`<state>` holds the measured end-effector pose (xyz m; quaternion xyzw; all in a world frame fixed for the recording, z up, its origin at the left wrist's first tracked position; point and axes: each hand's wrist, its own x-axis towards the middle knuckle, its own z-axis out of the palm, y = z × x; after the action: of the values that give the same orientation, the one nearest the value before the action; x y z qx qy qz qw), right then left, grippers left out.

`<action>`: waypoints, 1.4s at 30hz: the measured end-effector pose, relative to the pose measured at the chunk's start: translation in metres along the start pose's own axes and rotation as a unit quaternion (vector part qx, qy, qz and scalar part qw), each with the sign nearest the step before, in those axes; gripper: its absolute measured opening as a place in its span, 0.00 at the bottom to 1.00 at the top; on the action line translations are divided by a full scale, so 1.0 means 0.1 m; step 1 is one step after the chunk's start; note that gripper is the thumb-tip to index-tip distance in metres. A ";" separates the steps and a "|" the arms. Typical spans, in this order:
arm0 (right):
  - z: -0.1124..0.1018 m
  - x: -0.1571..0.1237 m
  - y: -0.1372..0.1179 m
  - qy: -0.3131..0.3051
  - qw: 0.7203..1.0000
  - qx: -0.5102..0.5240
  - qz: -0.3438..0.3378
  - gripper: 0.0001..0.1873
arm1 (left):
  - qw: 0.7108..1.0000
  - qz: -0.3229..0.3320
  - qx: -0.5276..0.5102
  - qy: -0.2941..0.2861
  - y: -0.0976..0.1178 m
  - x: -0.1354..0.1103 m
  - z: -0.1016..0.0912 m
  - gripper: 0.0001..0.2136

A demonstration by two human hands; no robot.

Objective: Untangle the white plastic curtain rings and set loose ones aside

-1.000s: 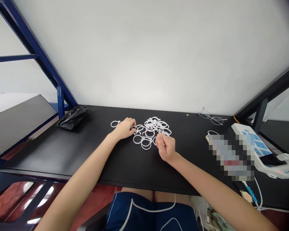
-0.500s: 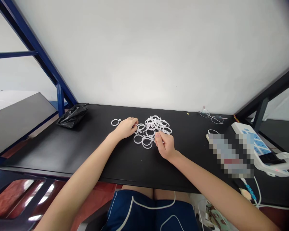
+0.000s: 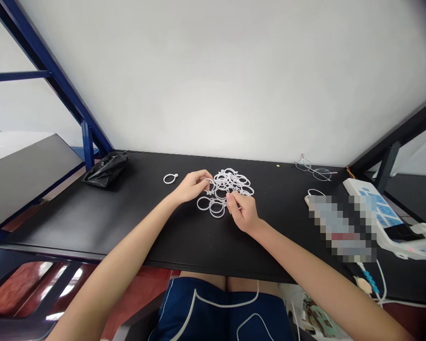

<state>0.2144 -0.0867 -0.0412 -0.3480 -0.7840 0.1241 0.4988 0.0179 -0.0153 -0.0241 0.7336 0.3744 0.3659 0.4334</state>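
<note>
Pinching into the pile of white rings from two sides, with the left hand curled shut on a ring at its left edge and the right hand closed on one at its near edge. Spreading left to right just ahead on the black table. Lying apart to the left, a single ring, then a black bag; well off right, glasses and a power strip, leaving open tabletop between.

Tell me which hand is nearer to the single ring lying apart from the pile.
Left. The left hand is just right of the single ring, apart from it; the right hand is farther right, by the pile.
</note>
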 end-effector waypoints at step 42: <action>0.07 0.03 0.01 0.054 0.998 -0.004 -0.040 0.04 | 0.980 -0.012 0.197 -0.025 -0.28 0.02 0.05 0.29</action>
<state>0.2079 -0.0826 -0.0431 -0.3248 -0.7695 0.0816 0.5437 0.0171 -0.0059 -0.0506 0.8087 0.4372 0.2615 0.2941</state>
